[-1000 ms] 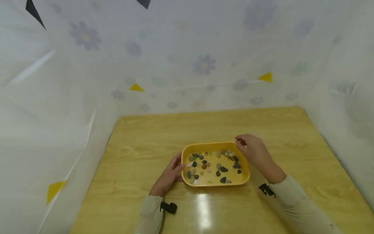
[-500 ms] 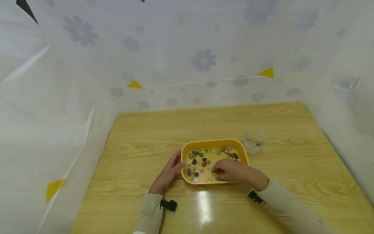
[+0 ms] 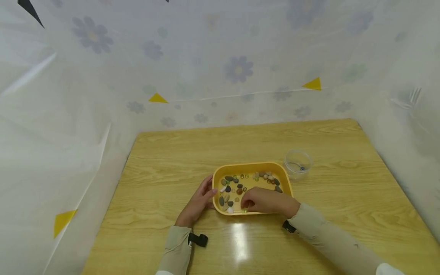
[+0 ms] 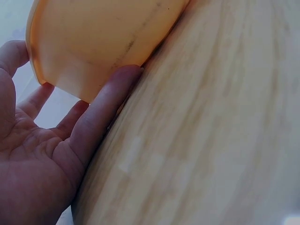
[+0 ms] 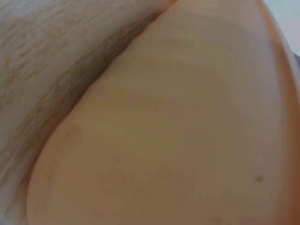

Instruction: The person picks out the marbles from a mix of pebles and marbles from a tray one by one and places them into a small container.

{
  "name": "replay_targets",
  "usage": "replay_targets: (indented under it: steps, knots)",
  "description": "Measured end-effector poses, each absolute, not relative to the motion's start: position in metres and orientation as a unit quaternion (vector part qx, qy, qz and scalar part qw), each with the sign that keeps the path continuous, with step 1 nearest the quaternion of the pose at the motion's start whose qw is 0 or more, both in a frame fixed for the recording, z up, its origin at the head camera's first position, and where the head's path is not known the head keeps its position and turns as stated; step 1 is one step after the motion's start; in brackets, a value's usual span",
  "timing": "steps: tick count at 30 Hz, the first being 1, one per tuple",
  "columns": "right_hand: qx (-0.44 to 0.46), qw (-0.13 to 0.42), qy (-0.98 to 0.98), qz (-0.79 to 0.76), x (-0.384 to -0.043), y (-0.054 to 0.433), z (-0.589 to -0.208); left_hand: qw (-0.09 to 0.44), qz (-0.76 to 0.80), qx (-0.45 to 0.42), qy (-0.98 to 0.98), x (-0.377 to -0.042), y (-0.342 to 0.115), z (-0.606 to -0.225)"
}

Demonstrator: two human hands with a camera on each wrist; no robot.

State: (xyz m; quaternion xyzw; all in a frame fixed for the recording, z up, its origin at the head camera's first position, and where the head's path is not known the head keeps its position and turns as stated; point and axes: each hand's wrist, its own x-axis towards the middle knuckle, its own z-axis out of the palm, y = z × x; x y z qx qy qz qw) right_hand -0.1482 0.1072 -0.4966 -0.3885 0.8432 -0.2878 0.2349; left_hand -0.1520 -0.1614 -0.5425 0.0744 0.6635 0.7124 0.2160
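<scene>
A yellow tray [image 3: 252,165] with pebbles and glass beads spread over its bottom sits on the table. My left hand [image 3: 197,204] holds its left end, thumb at the rim; in the left wrist view its fingers [image 4: 101,105] lie against the outer wall. My right hand [image 3: 264,200] reaches over the near right side into the tray, fingers bent down among the pebbles. Close to its fingertips lies a green bead [image 3: 245,210]. Whether those fingers pinch anything I cannot tell. The right wrist view is filled by the tray's outer wall [image 5: 178,117].
Just beyond the tray's far right corner stands a clear round cup [image 3: 297,157] with a small blue bead [image 3: 302,168] inside. The wooden table [image 3: 178,152] ends at whitish plastic sheeting [image 3: 192,68] at the back and sides.
My right hand has moved from over the cup, bringing the cup into view, down and left into the tray, then farther left. My left hand stays at the tray's end.
</scene>
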Motion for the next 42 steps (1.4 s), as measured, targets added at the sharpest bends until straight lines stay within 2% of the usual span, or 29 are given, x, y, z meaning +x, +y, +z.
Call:
replay_targets:
  steps: [23, 29, 34, 42]
  knots:
    - [-0.406, 0.235, 0.841, -0.269, -0.151, 0.101, -0.498, 0.208, 0.715, 0.094, 0.661, -0.153, -0.162, -0.546]
    - [-0.413, 0.218, 0.840, -0.275, -0.150, 0.101, -0.501, 0.215, 0.716, 0.090, 0.658, -0.152, -0.162, -0.547]
    - [-0.416, 0.195, 0.843, -0.279, -0.150, 0.103, -0.505, 0.226, 0.714, 0.089, 0.657, -0.150, -0.162, -0.537]
    - [-0.391, 0.196, 0.846, -0.305, -0.150, 0.104, -0.506, 0.235, 0.709, 0.094, 0.658, -0.146, -0.160, -0.519]
